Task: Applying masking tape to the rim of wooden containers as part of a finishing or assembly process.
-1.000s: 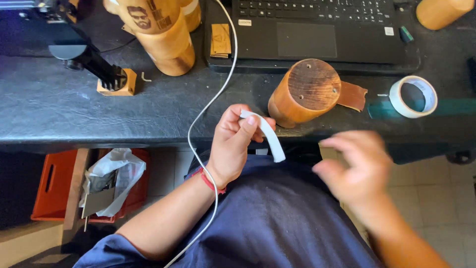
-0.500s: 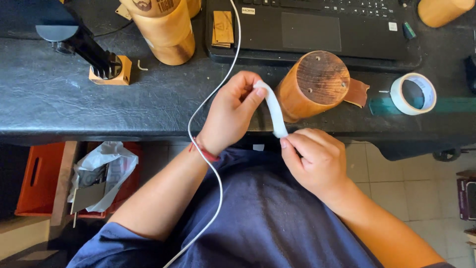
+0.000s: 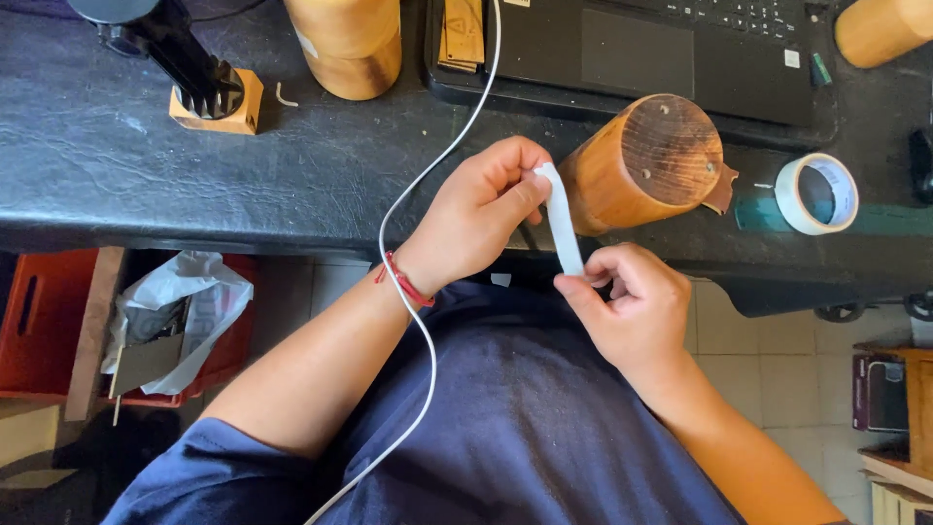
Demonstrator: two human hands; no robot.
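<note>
White tape strip [image 3: 564, 222] was held stretched between both hands, just in front of the worktop [image 3: 292, 185] edge, above the lap. Left hand [image 3: 481, 209] pinched its upper end between thumb and fingers; right hand [image 3: 630, 309] pinched the lower end. Strip ran slightly tilted, near-vertical. Just behind it: wooden cylinder [image 3: 646, 160] lying on its side on the worktop. Tape roll [image 3: 816, 194] sat to the right, well apart. White cable [image 3: 428, 194] crossed the left wrist. Laptop [image 3: 661, 49] lay further back.

Black desk [image 3: 117, 185], laptop [image 3: 641, 49], tape roll [image 3: 816, 193]
</note>
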